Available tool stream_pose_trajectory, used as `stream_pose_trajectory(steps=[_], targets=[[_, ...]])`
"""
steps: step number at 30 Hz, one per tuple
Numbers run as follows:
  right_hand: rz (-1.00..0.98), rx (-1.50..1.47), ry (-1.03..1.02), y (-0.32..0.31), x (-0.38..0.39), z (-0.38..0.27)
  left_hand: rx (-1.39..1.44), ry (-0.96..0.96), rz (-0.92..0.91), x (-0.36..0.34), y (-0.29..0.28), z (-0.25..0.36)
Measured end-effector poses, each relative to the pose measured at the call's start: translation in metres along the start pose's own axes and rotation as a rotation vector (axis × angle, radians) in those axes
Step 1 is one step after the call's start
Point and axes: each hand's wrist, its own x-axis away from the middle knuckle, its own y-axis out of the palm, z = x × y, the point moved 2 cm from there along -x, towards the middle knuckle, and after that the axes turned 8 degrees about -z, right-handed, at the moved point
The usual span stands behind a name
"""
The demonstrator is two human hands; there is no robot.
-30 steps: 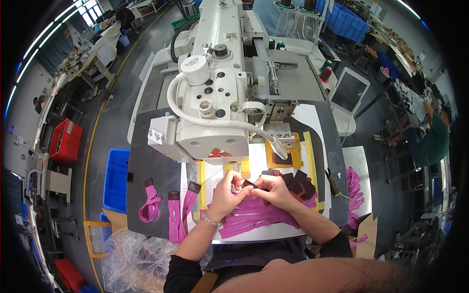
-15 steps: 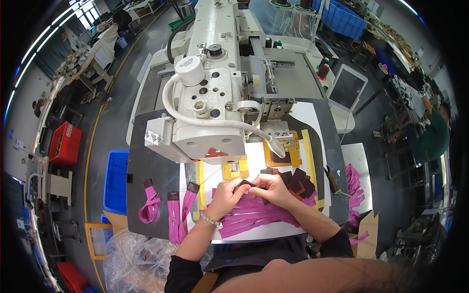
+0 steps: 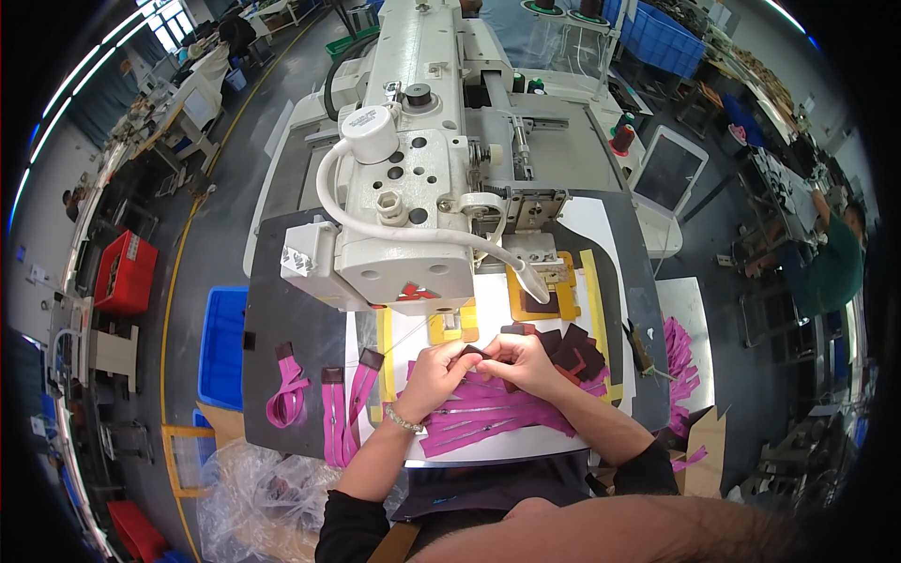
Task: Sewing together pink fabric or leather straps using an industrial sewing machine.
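Note:
Just in front of the sewing machine head, my left hand (image 3: 434, 383) and my right hand (image 3: 526, 366) meet, with fingertips pinched together on a small dark brown patch (image 3: 473, 351). The fingers cover much of it. Magenta zipper strips (image 3: 479, 418) with metal teeth lie spread beneath my hands and wrists. By my right hand is a loose heap of dark brown and reddish patches (image 3: 576, 351). Left of my left hand lie magenta zippers with dark end tabs (image 3: 334, 418) and a looped magenta zipper (image 3: 286, 403).
The white sewing machine (image 3: 404, 253) stands over the table, its pale hose (image 3: 413, 232) curving down right. Yellow plates (image 3: 518, 300) sit under it. Thread snips (image 3: 640, 347) lie right, near more magenta strips (image 3: 680, 361). A blue bin (image 3: 221, 352) and clear plastic (image 3: 263, 497) are left.

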Motion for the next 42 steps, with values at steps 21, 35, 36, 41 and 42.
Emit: stream_pose_trajectory(steps=[21, 35, 36, 41, 42], targets=[[0.017, 0.015, 0.033, 0.0, 0.0, -0.003, 0.003, 0.033, -0.005, -0.001, 0.001, 0.001], [-0.033, -0.022, 0.129, -0.001, 0.002, -0.018, -0.029, 0.062, -0.005, 0.0, 0.0, 0.005], [-0.043, -0.024, 0.146, -0.001, 0.002, -0.017, -0.029, 0.064, -0.005, 0.0, 0.0, 0.005], [-0.055, -0.032, 0.073, 0.0, 0.001, -0.013, -0.015, 0.049, -0.014, 0.0, -0.001, 0.003], [-0.065, -0.023, 0.073, 0.0, 0.001, -0.013, -0.016, 0.05, -0.014, 0.0, -0.001, 0.002]])
